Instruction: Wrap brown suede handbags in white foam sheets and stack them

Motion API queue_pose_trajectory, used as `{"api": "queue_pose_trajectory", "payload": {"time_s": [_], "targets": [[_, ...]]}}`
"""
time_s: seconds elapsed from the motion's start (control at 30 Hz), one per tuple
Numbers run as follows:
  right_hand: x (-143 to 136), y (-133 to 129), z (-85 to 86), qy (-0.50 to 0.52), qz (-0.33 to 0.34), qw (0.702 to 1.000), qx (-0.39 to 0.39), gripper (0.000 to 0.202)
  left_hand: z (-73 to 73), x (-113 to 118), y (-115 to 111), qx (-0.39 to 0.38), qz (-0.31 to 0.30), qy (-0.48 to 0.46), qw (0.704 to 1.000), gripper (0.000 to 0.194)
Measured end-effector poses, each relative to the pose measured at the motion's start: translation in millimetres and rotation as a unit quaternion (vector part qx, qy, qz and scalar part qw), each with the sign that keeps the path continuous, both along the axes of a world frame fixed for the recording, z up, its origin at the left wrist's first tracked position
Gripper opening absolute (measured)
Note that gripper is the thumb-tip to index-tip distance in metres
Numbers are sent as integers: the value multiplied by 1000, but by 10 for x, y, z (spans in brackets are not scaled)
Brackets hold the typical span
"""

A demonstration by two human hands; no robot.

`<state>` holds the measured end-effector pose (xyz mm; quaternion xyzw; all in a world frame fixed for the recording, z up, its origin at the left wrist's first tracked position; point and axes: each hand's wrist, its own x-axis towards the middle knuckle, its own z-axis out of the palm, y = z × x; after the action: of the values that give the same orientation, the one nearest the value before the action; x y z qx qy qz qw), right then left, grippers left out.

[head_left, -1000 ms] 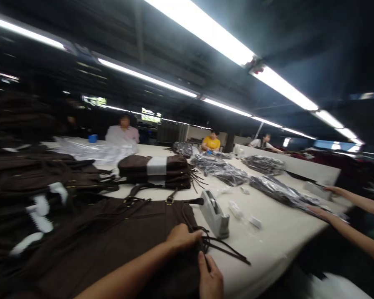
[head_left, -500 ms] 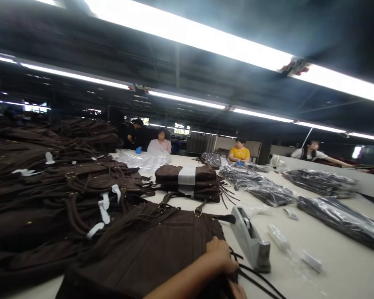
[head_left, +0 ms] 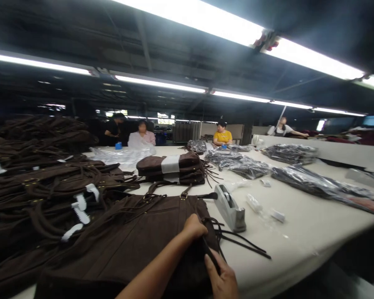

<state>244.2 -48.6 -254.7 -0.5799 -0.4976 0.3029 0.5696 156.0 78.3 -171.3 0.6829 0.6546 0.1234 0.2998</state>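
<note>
A large dark brown handbag lies flat on the table in front of me, its handles pointing away. My left hand is closed on the bag's right side edge, knuckles up. Nearer to me, my right hand is closed on the same edge, with a dark strip between thumb and fingers. Thin dark tassel cords trail from that side onto the table. Just beyond them stands a grey tape dispenser.
Brown bags with white paper strips are heaped at left. A banded stack of brown bags sits behind mine. Plastic-wrapped bags lie at right, near another person's forearm. Several people are at the table's far side.
My view has turned to the right. My right hand has come more fully into view at the bag's edge. The left hand keeps its hold. Another person's forearm appears at the right.
</note>
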Motion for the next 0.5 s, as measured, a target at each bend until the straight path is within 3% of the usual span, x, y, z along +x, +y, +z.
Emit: {"api": "queue_pose_trajectory", "payload": {"time_s": [0.07, 0.13, 0.17, 0.23, 0.3, 0.33, 0.4, 0.5], "targets": [[66, -68, 160, 26, 86, 996, 14, 55, -21, -16, -1, 11, -3, -8, 1000, 27], [163, -61, 251, 76, 118, 990, -1, 56, -3, -43, -1, 36, -8, -20, 999, 24], [224, -23, 262, 98, 97, 990, -8, 57, 19, -57, -3, 52, -8, -25, 998, 23], [359, 122, 233, 101, -7, 995, -9, 54, 77, -79, -22, 85, 1, -33, 996, 31], [487, 347, 188, 44, -109, 993, -1, 40, 137, -89, -58, 114, 14, -42, 992, 39], [537, 482, 176, 17, -127, 992, -10, 34, 163, -90, -76, 126, 19, -49, 991, 42], [596, 774, 191, 7, -103, 993, -60, 27, 203, -91, -91, 147, 30, -69, 986, 46], [585, 1174, 278, 59, -13, 987, -148, 21, 245, -109, -47, 163, 48, -118, 978, 49]]}}
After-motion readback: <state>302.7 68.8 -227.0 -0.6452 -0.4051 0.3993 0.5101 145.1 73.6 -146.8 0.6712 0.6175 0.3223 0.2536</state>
